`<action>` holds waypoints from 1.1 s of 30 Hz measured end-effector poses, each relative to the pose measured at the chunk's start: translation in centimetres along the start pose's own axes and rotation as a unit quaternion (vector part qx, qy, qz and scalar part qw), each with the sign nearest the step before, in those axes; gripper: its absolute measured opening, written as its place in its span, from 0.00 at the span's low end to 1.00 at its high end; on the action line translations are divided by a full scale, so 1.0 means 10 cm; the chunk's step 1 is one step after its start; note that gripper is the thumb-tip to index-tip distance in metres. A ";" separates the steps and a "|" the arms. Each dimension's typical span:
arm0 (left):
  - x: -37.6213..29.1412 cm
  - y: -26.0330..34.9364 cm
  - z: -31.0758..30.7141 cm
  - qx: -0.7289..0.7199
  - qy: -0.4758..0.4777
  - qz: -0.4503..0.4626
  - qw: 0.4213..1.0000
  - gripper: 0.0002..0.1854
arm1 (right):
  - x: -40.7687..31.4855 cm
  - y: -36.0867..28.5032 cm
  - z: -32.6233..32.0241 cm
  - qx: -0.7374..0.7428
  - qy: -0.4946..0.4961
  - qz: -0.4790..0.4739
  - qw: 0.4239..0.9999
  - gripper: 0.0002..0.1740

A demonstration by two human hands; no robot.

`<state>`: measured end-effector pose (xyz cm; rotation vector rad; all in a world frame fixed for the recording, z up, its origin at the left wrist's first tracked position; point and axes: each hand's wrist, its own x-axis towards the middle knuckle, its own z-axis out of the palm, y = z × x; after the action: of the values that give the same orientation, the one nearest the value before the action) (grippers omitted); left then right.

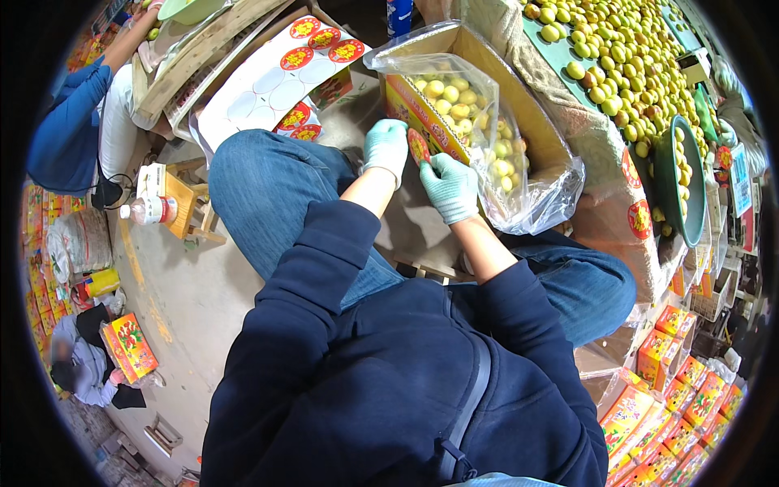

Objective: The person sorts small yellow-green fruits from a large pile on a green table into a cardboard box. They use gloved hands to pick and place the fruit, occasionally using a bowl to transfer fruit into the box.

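Observation:
My right hand (450, 187), in a pale striped knit glove, pinches the lower edge of a round red and yellow sticker (419, 146). Close to the sticker's upper left side is my left hand (386, 147), gloved the same way with curled fingers; whether it grips anything is hidden. Just beyond both hands stands an open cardboard box (426, 115) with a printed orange side. Clear plastic lining (535, 204) spills over its rim and partly covers the small yellow-green fruit (459, 111) inside, which look like jujubes.
At left lies a white sheet of round stickers (261, 85), several spots bare. A cloth-edged sorting table (590, 158) holds loose fruit (627, 67) and a green basin (680, 182). A wooden stool (182, 207) bears a plastic bottle (152, 210). Other people work around; printed boxes (675, 395) are stacked behind.

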<state>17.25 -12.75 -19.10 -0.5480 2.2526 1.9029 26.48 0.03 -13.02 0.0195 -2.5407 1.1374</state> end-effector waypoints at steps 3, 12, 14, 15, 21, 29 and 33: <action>-0.02 0.06 0.00 0.060 0.034 0.055 0.996 0.16 | 0.02 0.12 0.02 -0.088 0.055 0.007 0.995 0.10; -0.28 0.27 0.10 -0.024 -0.076 0.031 0.996 0.07 | 0.13 0.12 0.07 -0.242 0.073 0.032 0.967 0.13; -0.32 0.32 0.10 -0.038 -0.139 0.030 0.989 0.09 | 0.13 0.13 0.08 -0.241 0.062 0.050 0.967 0.13; -0.33 0.34 0.11 -0.069 -0.155 0.030 0.985 0.09 | 0.13 0.11 0.08 -0.241 0.053 0.059 0.967 0.13; -0.28 0.26 0.34 -0.118 -0.202 0.071 0.970 0.11 | -0.01 -0.09 -0.08 -0.139 0.001 0.135 0.981 0.17; -0.50 0.35 0.50 0.464 -0.362 0.186 0.787 0.19 | -0.54 -0.64 -1.46 -0.205 -0.497 0.108 0.836 0.18; -1.08 0.59 0.17 0.622 -0.553 0.152 0.533 0.19 | -0.17 -0.69 -2.27 -0.264 -0.561 0.010 0.784 0.11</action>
<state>24.88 -8.29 -10.31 1.0076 1.9165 -0.0411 36.29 11.59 5.24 0.7313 -3.8100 0.3205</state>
